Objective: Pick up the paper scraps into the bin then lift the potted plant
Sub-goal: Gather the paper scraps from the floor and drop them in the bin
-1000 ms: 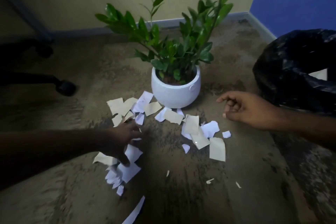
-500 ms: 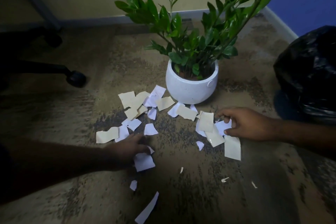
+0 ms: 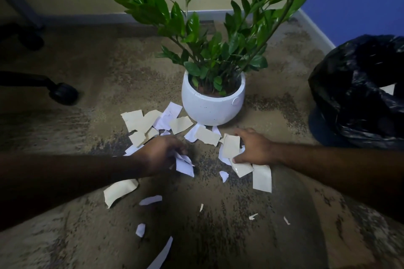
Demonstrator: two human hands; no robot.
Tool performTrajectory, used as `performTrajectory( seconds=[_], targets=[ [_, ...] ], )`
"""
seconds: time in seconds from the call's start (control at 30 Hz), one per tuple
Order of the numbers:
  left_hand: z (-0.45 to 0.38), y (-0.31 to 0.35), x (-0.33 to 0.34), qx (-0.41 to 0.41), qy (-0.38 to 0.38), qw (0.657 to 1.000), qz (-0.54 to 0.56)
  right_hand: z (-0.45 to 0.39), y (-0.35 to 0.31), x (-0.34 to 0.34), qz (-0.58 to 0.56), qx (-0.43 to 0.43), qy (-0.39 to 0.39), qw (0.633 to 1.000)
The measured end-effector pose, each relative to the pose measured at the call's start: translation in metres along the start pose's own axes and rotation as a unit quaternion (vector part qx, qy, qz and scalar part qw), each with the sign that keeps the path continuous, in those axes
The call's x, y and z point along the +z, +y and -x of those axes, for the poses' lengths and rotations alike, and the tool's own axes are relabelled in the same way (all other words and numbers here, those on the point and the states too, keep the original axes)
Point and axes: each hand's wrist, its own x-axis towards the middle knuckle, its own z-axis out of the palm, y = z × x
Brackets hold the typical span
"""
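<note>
While paper scraps (image 3: 140, 123) litter the carpet (image 3: 98, 85) near the potted plant (image 3: 213, 102), left hand (image 3: 160, 153) clutches white scraps, right hand (image 3: 254, 148) pinches cream scraps; bin (image 3: 358, 94) far right

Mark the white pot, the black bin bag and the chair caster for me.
white pot (image 3: 209, 109): head view, front of its round wall.
black bin bag (image 3: 354, 102): head view, crinkled outer side.
chair caster (image 3: 63, 93): head view, the wheel itself.
</note>
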Motion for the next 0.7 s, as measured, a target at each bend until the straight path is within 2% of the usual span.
performTrajectory(
  seconds=[0.13,0.23,0.3,0.5,0.7],
  targets=[
    [-0.008,0.008,0.004,-0.003,-0.018,1.0,0.024,-0.006,-0.006,0.021,0.058,0.007,-0.024,0.998],
    [-0.008,0.012,0.006,0.003,-0.016,0.999,0.039,0.004,-0.008,0.032,0.176,-0.068,-0.051,0.981],
    [-0.009,0.015,0.006,0.012,-0.022,0.999,0.03,0.013,-0.007,0.036,0.19,-0.107,-0.057,0.974],
    [-0.014,0.021,0.007,-0.022,-0.028,0.999,0.04,0.027,0.007,0.033,0.068,-0.105,-0.073,0.989],
    [-0.025,0.031,0.008,-0.093,-0.017,0.99,0.107,0.028,0.015,0.014,-0.029,-0.066,-0.023,0.997]
  ],
)
